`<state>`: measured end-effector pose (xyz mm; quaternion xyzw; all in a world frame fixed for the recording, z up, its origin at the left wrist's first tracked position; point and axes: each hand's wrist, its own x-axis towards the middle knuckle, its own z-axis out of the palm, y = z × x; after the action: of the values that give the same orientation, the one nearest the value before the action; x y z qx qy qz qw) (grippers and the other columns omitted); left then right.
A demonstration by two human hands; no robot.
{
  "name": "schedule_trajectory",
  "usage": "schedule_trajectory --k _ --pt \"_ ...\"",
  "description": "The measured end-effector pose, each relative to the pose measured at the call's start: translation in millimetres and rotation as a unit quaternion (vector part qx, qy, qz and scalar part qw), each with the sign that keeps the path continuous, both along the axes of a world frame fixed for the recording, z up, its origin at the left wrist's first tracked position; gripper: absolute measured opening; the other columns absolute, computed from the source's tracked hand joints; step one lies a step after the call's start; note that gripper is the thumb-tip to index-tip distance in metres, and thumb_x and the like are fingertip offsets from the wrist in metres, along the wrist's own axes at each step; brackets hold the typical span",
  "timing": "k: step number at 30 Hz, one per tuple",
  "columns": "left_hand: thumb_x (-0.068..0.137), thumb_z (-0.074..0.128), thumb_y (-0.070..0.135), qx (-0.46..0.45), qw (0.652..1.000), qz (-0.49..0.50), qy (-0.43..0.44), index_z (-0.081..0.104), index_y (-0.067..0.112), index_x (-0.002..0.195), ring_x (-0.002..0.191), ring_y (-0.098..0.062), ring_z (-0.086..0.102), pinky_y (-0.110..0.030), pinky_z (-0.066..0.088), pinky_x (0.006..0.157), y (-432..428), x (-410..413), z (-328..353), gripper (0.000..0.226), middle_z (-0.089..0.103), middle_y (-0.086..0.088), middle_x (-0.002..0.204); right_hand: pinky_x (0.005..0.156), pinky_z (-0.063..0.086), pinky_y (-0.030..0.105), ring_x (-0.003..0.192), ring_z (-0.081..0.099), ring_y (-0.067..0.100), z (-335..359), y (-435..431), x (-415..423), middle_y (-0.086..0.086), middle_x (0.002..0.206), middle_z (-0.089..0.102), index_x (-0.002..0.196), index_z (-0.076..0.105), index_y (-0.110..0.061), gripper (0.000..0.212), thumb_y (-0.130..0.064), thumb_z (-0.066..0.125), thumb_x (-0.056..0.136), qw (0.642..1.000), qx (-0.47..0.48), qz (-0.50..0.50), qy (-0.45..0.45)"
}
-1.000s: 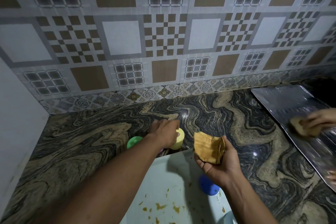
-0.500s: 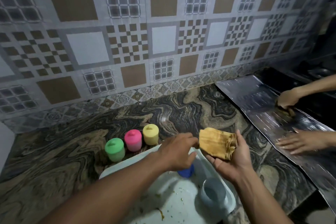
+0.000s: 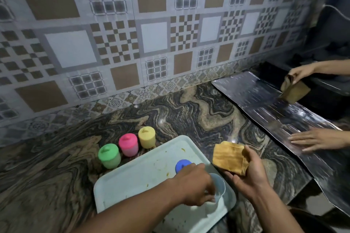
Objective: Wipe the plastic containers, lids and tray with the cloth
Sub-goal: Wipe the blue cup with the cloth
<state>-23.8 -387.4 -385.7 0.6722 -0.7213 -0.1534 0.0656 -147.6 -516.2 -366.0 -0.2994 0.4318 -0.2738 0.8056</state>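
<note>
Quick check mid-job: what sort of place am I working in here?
Most likely a home kitchen: a marbled stone counter runs along a patterned tiled wall, and a food-smeared tray sits on it beside small lidded containers.

Both hands forward and low in view, forearms bare.
Left hand [image 3: 195,185]: arm reaches in from lower left, knuckles up, fingers and thumb curled round the pale container [image 3: 220,185]. Right hand [image 3: 250,172]: just beside it, palm turned up and inward, thumb pinning the folded cloth [image 3: 228,158] against the fingers.
</note>
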Motion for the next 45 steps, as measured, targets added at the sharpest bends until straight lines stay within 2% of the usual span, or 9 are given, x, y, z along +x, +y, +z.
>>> schedule_trajectory --k 4,11,15,18,22,25,30,36,45 --pt "0.092 0.063 0.047 -0.073 0.987 0.112 0.093 0.078 0.029 0.098 0.089 -0.017 0.041 -0.035 0.027 0.074 -3.2 15.3 13.8 0.024 0.071 0.005 0.083 0.067 0.056 0.037 0.088 0.069 0.03 1.2 1.8 10.0 0.014 0.101 0.074 0.111 0.07 -0.013 0.048 -0.05 0.041 0.1 0.992 -0.116 -0.031 0.023" --pt "0.091 0.061 0.045 -0.136 0.937 0.251 0.2 0.077 0.036 0.098 0.108 -0.006 0.052 -0.039 0.022 0.099 -8.9 62.2 46.7 0.019 0.064 0.022 0.086 0.115 0.035 0.04 0.139 0.042 0.005 -14.9 58.2 52.4 -0.011 0.15 0.047 0.148 0.041 -0.032 0.074 -0.075 0.029 0.09 0.875 -0.464 0.114 0.085" --pt "0.083 0.06 0.05 -0.139 0.922 0.234 0.274 0.074 0.043 0.098 0.126 0.0 0.051 -0.042 0.024 0.114 -0.1 78.2 59.2 0.022 0.074 0.013 0.106 0.113 0.039 0.045 0.13 0.055 0.013 1.6 55.8 71.7 0.0 0.139 0.061 0.141 0.053 -0.026 0.063 -0.065 0.031 0.096 0.917 -0.366 0.156 0.014" --pt "0.09 0.071 0.027 -0.123 0.878 0.229 0.402 0.079 0.025 0.1 0.131 -0.002 0.049 -0.032 0.036 0.111 13.1 90.8 68.0 0.013 0.072 0.001 0.117 0.097 0.049 0.057 0.104 0.068 0.038 23.1 44.1 75.9 0.021 0.122 0.069 0.122 0.069 -0.01 0.052 -0.048 0.043 0.098 0.97 -0.092 0.221 -0.048" --pt "0.094 0.065 0.008 -0.101 0.837 0.214 0.494 0.073 0.0 0.111 0.099 0.001 0.063 -0.018 0.049 0.086 25.1 98.2 74.0 0.02 0.071 -0.001 0.105 0.078 0.055 0.051 0.087 0.061 0.045 32.7 52.2 71.2 0.028 0.113 0.065 0.112 0.073 -0.002 0.057 -0.048 0.042 0.099 0.956 0.094 0.26 -0.098" --pt "0.095 0.066 0.015 -0.088 0.84 0.219 0.489 0.074 -0.002 0.106 0.088 -0.011 0.061 -0.024 0.049 0.075 29.3 106.3 78.7 0.021 0.069 -0.006 0.1 0.079 0.052 0.048 0.082 0.062 0.041 33.8 58.3 80.6 0.028 0.106 0.067 0.105 0.076 -0.001 0.062 -0.051 0.041 0.098 0.966 0.042 0.241 -0.084" --pt "0.093 0.07 0.027 -0.093 0.878 0.227 0.411 0.079 0.009 0.096 0.101 -0.006 0.058 -0.029 0.048 0.091 27.6 112.7 89.3 0.021 0.063 -0.001 0.111 0.081 0.05 0.053 0.083 0.068 0.043 39.9 70.0 98.5 0.033 0.101 0.07 0.112 0.068 0.0 0.056 -0.048 0.043 0.098 0.964 -0.156 0.214 0.001" --pt "0.092 0.07 0.025 -0.098 0.861 0.228 0.444 0.078 0.034 0.08 0.131 -0.006 0.042 -0.032 0.036 0.106 40.9 120.1 78.1 0.017 0.045 0.009 0.135 0.094 0.048 0.058 0.097 0.063 0.049 43.3 78.5 97.8 0.03 0.108 0.07 0.114 0.066 -0.004 0.05 -0.044 0.039 0.103 0.969 -0.074 0.236 0.021" --pt "0.09 0.073 0.025 -0.165 0.825 0.314 0.439 0.077 0.013 0.08 0.112 -0.014 0.059 -0.03 0.045 0.101 31.0 112.4 74.7 0.015 0.06 0.0 0.107 0.097 0.052 0.057 0.112 0.064 0.045 45.5 73.0 103.1 0.019 0.114 0.072 0.123 0.066 -0.012 0.073 -0.068 0.047 0.081 0.967 -0.159 0.198 0.016"
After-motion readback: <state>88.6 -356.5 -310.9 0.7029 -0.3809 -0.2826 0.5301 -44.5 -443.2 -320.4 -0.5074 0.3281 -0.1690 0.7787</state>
